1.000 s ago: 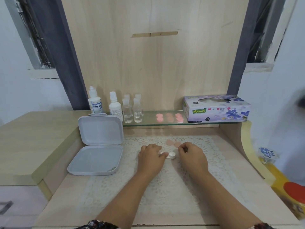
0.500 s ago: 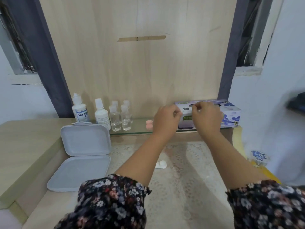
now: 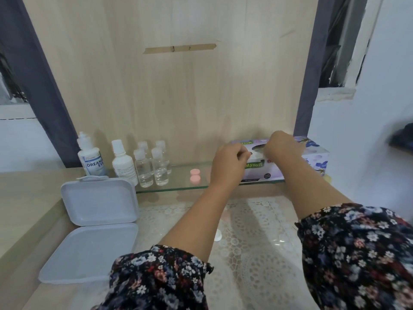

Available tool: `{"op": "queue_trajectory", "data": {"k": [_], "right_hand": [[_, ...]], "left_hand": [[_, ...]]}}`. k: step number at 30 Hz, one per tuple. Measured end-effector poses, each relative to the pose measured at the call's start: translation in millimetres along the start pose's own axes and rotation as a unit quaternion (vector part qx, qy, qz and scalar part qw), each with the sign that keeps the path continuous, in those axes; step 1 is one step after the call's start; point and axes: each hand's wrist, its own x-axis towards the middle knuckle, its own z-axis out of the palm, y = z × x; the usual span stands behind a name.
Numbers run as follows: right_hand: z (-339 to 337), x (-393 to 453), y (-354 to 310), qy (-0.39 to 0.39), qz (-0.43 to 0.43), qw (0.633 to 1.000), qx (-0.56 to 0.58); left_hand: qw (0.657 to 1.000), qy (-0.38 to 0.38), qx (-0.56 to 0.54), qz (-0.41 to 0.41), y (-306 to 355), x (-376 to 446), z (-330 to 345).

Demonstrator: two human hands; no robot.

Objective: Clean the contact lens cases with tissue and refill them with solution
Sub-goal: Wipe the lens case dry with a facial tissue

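Note:
The purple tissue box stands at the right end of the glass shelf. My left hand has its fingers curled against the box's front top edge, beside the opening. My right hand is over the opening with fingertips pinched at the white tissue. A white lens case lies on the lace mat, half hidden by my left forearm. Two solution bottles stand at the shelf's left end. Pink caps lie on the shelf.
Several small clear bottles stand beside the solution bottles. An open white plastic box lies at the left of the mat, lid up. A wooden back panel rises behind the shelf. A raised wooden counter runs on the left.
Both hands left the lens case on the mat and rose to the tissue box. The right hand now sits over the opening, and the view has tilted upward.

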Motion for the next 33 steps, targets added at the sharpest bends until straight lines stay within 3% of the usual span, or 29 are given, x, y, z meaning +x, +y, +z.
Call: {"op": "queue_trajectory", "data": {"k": [4,10,11,13,15,18,23,28,33], "right_hand": [[4.1,4.2,-0.2,0.007,0.007,0.999,0.038],[-14.2,7.1,11.5,0.032,-0.012,0.967,0.251],[-19.2,6.5,12.0,0.027,-0.004,0.972,0.233],[-28.4,1.1,11.0,-0.009,0.021,0.997,0.077],[-31.7,-2.7,10.9,-0.044,0.030,0.997,-0.059],[-24.5,-2.3,9.0,-0.059,0.020,0.995,-0.077],[-16.2,5.1,3.8,-0.014,0.027,0.987,0.158],[-32.2,-18.6,-1.7,0.140,0.000,0.920,0.365],[-41.3,-48.9,-3.7,0.175,-0.038,0.881,0.438]], "left_hand": [[1.000,0.000,-0.004,-0.005,1.0,-0.2,0.0],[1.000,-0.007,-0.006,-0.015,6.1,-1.7,-2.4],[1.000,-0.008,-0.004,-0.015,6.8,-1.7,-2.6],[1.000,-0.012,0.000,-0.018,7.1,-1.4,-2.5],[1.000,-0.013,0.003,-0.023,7.9,-1.0,-2.9],[1.000,-0.013,0.005,-0.024,8.5,-0.9,-2.9],[1.000,-0.014,0.008,-0.018,9.0,-1.4,-3.2],[1.000,-0.015,0.006,-0.010,8.5,-2.5,-4.2],[0.997,-0.059,-0.011,-0.047,15.0,-7.1,-15.9]]}}
